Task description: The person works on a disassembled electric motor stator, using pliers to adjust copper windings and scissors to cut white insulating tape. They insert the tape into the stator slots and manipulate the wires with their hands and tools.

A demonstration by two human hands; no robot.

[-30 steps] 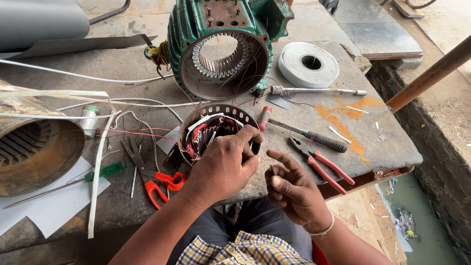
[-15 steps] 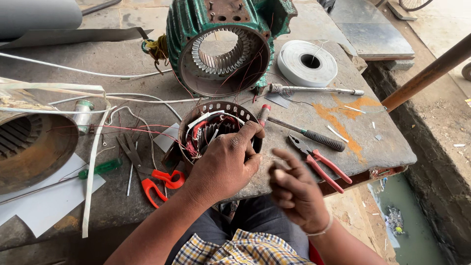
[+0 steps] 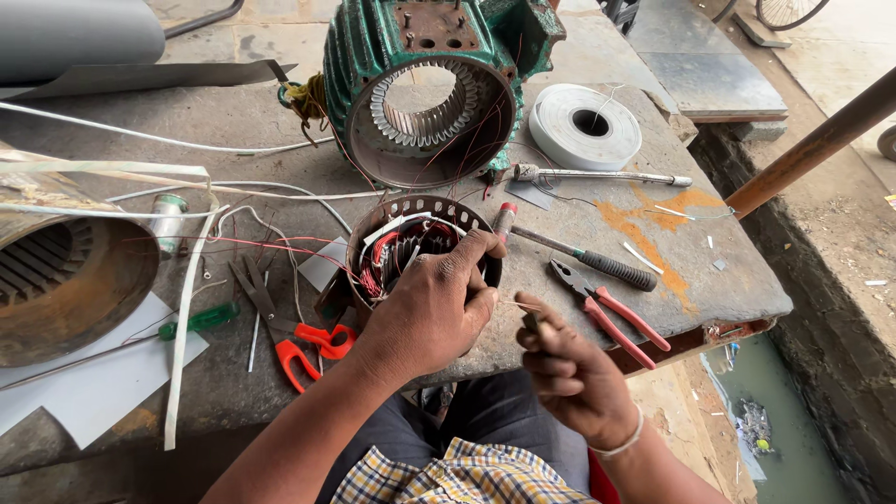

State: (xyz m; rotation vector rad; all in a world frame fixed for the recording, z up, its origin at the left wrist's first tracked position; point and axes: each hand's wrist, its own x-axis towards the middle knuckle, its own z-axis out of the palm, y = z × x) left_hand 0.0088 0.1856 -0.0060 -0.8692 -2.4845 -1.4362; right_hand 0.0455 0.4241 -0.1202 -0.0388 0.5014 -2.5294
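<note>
Left to right. A rusty ribbed motor housing [image 3: 65, 289] lies at the worktop [image 3: 233, 121] edge, beside orange-handled scissors [image 3: 289, 327]. At centre, the small stator [image 3: 415, 247] sits near the front edge; the left hand [image 3: 434, 313] is clamped over its rim. Coils and red leads already fill its slots, though loose wire ends remain untied. The right hand [image 3: 574, 378] hovers clear of it, fingers pinched together on what may be a thin wire or sliver. Behind stands a green motor casing [image 3: 420, 84]; to the right lie red pliers [image 3: 607, 313], a screwdriver [image 3: 583, 257] and a white tape roll [image 3: 586, 126], none blocking the work.
</note>
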